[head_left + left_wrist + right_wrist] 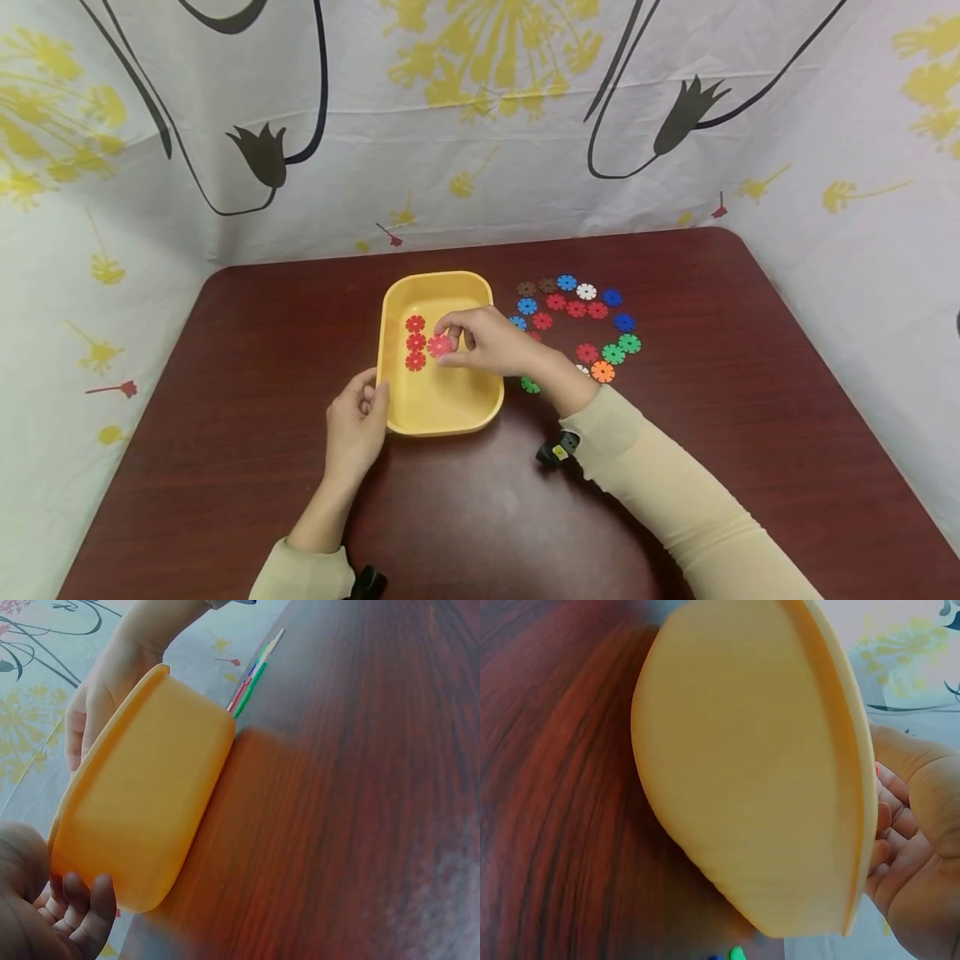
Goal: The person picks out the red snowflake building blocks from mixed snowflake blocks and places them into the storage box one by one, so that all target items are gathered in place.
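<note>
In the head view a yellow plastic tray (442, 408) lies on the table, with three red notched discs (416, 342) in a column inside it. My right hand (487, 340) is over the tray and pinches a pinkish-red notched disc (438, 346) between thumb and fingers, just right of that column. My left hand (358, 425) grips the tray's left rim, thumb on top. In the left wrist view, curled fingertips of the left hand (45, 900) touch the tray's outer wall (142, 795). The tray wall hides much of the right hand (919, 840) in the right wrist view.
Right of the tray, many notched discs are spread on the dark wood table (750, 400), among them a green disc (630, 342), an orange disc (603, 372) and a blue disc (624, 322). The right forearm partly covers them. A patterned cloth (487, 183) hangs behind the table.
</note>
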`<state>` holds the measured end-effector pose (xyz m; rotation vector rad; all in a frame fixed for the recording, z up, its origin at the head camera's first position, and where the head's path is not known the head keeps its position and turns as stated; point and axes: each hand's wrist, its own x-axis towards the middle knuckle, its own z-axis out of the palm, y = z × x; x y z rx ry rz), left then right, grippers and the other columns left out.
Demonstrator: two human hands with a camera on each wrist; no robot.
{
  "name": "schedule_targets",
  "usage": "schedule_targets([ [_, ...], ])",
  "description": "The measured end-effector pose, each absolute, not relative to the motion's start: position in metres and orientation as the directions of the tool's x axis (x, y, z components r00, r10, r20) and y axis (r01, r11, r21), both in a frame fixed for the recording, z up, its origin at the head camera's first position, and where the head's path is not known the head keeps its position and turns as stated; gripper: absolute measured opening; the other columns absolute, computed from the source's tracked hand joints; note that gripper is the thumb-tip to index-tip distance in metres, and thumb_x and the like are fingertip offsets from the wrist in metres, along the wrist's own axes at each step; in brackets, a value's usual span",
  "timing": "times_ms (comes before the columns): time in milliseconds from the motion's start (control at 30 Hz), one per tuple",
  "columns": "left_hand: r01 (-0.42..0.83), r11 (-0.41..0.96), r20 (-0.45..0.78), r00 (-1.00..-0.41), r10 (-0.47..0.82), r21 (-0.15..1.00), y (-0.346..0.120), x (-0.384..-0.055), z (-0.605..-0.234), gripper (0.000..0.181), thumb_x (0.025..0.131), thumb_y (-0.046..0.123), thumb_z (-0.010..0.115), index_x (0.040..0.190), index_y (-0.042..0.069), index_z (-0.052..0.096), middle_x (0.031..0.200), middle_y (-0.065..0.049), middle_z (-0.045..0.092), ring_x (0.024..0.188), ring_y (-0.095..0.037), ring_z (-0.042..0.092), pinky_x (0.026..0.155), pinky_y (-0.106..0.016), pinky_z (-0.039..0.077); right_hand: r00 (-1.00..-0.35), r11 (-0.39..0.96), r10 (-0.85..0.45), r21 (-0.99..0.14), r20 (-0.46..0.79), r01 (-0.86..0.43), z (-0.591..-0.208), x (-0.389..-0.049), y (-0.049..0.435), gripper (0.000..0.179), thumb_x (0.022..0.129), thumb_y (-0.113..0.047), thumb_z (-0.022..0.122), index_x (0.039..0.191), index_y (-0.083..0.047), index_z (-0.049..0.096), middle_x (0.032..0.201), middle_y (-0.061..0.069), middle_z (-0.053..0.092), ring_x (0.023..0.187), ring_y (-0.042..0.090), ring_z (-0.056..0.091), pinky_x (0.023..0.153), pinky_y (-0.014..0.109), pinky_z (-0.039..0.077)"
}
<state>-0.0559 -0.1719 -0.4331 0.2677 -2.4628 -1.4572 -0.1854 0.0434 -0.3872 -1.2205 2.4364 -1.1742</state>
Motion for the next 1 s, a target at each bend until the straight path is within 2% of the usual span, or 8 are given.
schedule_targets([
  [300,-0.034,0.475,0.122,-0.949,-0.292,0.879,-0.170,-0.054,-0.432,0.028,0.099,0.008,0.062,0.124,-0.005,0.066,0.069,-0.006,0.055,0.057,-0.012,0.047,0.049,-0.020,0.038,-0.612,0.376,-0.780,-0.681,0.134,-0.628,-0.399,-0.182,0.024,0.028,0.086,-0.019,0.083,0.108,-0.007,0.070,0.077,-0.006,0.062,0.063,0.009,0.051,0.059,0.021,0.043],
  [600,-0.033,0.472,0.116,-0.952,-0.282,0.881,-0.171,-0.053,-0.433,0.029,0.100,0.008,0.061,0.125,-0.006,0.065,0.068,-0.005,0.054,0.054,-0.010,0.045,0.048,-0.020,0.036,-0.652,0.463,-0.753,-0.632,0.088,-0.621,-0.404,-0.175,0.002,0.029,0.087,-0.026,0.083,0.108,-0.010,0.069,0.073,-0.007,0.061,0.066,0.008,0.055,0.067,0.023,0.046],
  [900,-0.018,0.481,0.134,-0.951,-0.279,0.877,-0.172,-0.056,-0.433,0.029,0.099,0.008,0.062,0.125,-0.005,0.066,0.068,-0.005,0.054,0.054,-0.011,0.044,0.048,-0.021,0.037,-0.697,0.537,-0.717,-0.621,0.020,-0.570,-0.406,-0.174,-0.008,0.029,0.087,-0.028,0.082,0.107,-0.012,0.069,0.069,-0.007,0.061,0.063,0.008,0.058,0.062,0.024,0.047],
  [1000,-0.019,0.475,0.133,-0.950,-0.284,0.880,-0.172,-0.057,-0.433,0.029,0.099,0.008,0.062,0.124,-0.005,0.066,0.068,-0.005,0.054,0.054,-0.011,0.044,0.048,-0.021,0.037,-0.694,0.557,-0.720,-0.608,-0.014,-0.565,-0.407,-0.175,-0.010,0.026,0.088,-0.027,0.082,0.105,-0.013,0.069,0.069,-0.007,0.061,0.063,0.008,0.057,0.061,0.024,0.045],
])
